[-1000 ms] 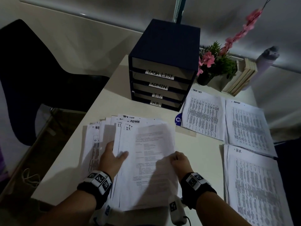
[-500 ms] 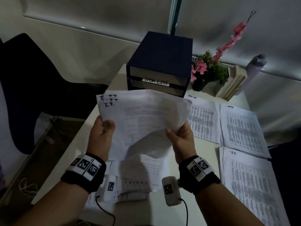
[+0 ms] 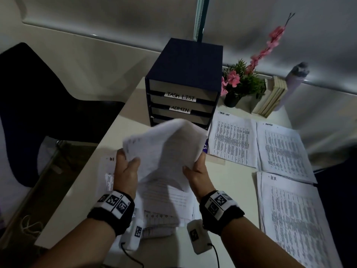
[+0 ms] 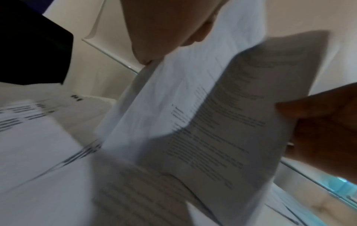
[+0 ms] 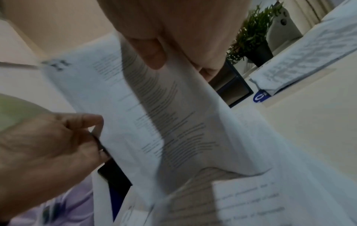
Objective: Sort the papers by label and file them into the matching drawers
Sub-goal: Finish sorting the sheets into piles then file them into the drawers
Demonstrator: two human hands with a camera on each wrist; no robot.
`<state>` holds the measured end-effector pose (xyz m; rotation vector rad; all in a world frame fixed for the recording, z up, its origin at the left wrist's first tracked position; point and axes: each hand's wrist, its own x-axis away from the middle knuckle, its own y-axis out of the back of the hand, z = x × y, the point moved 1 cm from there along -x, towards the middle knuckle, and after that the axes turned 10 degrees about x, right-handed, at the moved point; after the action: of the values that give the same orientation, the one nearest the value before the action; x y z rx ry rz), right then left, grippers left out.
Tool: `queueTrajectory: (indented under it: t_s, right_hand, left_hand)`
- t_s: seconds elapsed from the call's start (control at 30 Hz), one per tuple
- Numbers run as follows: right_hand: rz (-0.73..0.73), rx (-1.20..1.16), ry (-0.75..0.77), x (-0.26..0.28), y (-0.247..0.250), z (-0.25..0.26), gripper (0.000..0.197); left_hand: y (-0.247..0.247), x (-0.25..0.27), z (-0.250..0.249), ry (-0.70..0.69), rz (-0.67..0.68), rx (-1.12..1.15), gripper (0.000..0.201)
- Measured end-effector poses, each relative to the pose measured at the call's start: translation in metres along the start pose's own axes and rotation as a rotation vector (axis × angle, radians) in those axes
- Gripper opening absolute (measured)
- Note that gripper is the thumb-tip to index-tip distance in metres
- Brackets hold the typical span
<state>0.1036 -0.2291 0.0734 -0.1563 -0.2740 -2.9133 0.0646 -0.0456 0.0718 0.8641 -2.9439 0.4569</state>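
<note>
Both hands hold a bundle of white printed sheets (image 3: pixel 166 149) lifted off the desk, its top bending away toward the drawers. My left hand (image 3: pixel 126 169) grips the bundle's left edge, thumb on top; my right hand (image 3: pixel 195 171) pinches its right edge. The wrist views show the same sheets (image 4: pixel 222 122) (image 5: pixel 154 122) between thumb and fingers. Behind stands a dark blue drawer unit (image 3: pixel 185 82) with TASK LIST and ADMIN labels showing; the sheets hide the lower drawers. More papers (image 3: pixel 164 206) lie on the desk under my hands.
Sorted piles lie on the right: a task list pile (image 3: pixel 231 140), an admin pile (image 3: pixel 284 149), an H.R. pile (image 3: pixel 293 219). A potted plant (image 3: pixel 241 84), books (image 3: pixel 270 97) and a bottle (image 3: pixel 295 78) stand at the back right. A black chair (image 3: pixel 38 105) sits beyond the desk's left edge.
Both hands lifted the bundle of sheets off the desk pile and raised it; since half a second ago its top has flopped forward toward the drawer unit.
</note>
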Motion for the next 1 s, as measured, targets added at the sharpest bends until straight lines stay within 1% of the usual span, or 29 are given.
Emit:
queueTrajectory:
  t_s: [0.07, 0.13, 0.2, 0.27, 0.33, 0.37, 0.43, 0.5, 0.6, 0.7, 0.77, 0.83, 0.87, 0.9, 0.93, 1.0]
  right_hand:
    - [-0.130, 0.087, 0.010, -0.005, 0.009, -0.004, 0.044]
    - [-0.304, 0.190, 0.007, -0.009, 0.029, -0.008, 0.039]
    - [-0.422, 0.262, -0.057, -0.012, 0.058, -0.017, 0.035]
    - [-0.491, 0.311, -0.159, -0.009, 0.092, -0.032, 0.036]
    - [-0.530, 0.367, -0.263, -0.001, 0.124, -0.051, 0.042]
    - [-0.547, 0.412, -0.313, 0.005, 0.139, -0.061, 0.046]
    - [-0.548, 0.527, -0.424, 0.020, 0.165, -0.084, 0.052]
    - [-0.516, 0.596, -0.521, 0.038, 0.184, -0.099, 0.056]
    - [-0.483, 0.633, -0.620, 0.057, 0.195, -0.115, 0.059]
    - [-0.492, 0.620, -0.637, 0.062, 0.191, -0.122, 0.055]
    - [-0.488, 0.624, -0.624, 0.058, 0.184, -0.122, 0.055]
    - [-0.452, 0.643, -0.580, 0.048, 0.176, -0.125, 0.057]
    - [-0.459, 0.652, -0.561, 0.044, 0.173, -0.125, 0.057]
    - [-0.471, 0.689, -0.559, 0.041, 0.170, -0.125, 0.057]
    - [-0.484, 0.778, -0.567, 0.039, 0.165, -0.127, 0.060]
    - [-0.493, 1.022, -0.637, 0.036, 0.156, -0.125, 0.074]
  left_hand:
    - [-0.009, -0.002, -0.004, -0.045, 0.036, -0.041, 0.030]
    - [-0.014, -0.008, -0.001, -0.059, 0.062, -0.071, 0.033]
    - [-0.014, -0.017, 0.013, -0.023, 0.107, -0.193, 0.040]
    - [-0.009, -0.023, 0.037, 0.039, 0.186, -0.494, 0.055]
    - [-0.002, -0.024, 0.061, 0.135, 0.279, -0.866, 0.070]
    - [0.004, -0.024, 0.075, 0.185, 0.316, -1.018, 0.078]
    - [0.020, -0.024, 0.104, 0.256, 0.379, -1.242, 0.093]
    - [0.034, -0.027, 0.124, 0.267, 0.397, -1.369, 0.104]
    - [0.046, -0.031, 0.131, 0.269, 0.355, -1.440, 0.107]
    - [0.053, -0.035, 0.126, 0.282, 0.359, -1.475, 0.109]
    - [0.060, -0.037, 0.124, 0.288, 0.356, -1.470, 0.109]
    - [0.066, -0.037, 0.122, 0.303, 0.343, -1.451, 0.109]
    - [0.065, -0.036, 0.120, 0.307, 0.347, -1.439, 0.108]
    - [0.066, -0.035, 0.118, 0.310, 0.347, -1.432, 0.108]
    - [0.066, -0.033, 0.115, 0.323, 0.347, -1.429, 0.108]
    - [0.066, -0.030, 0.108, 0.351, 0.332, -1.401, 0.104]
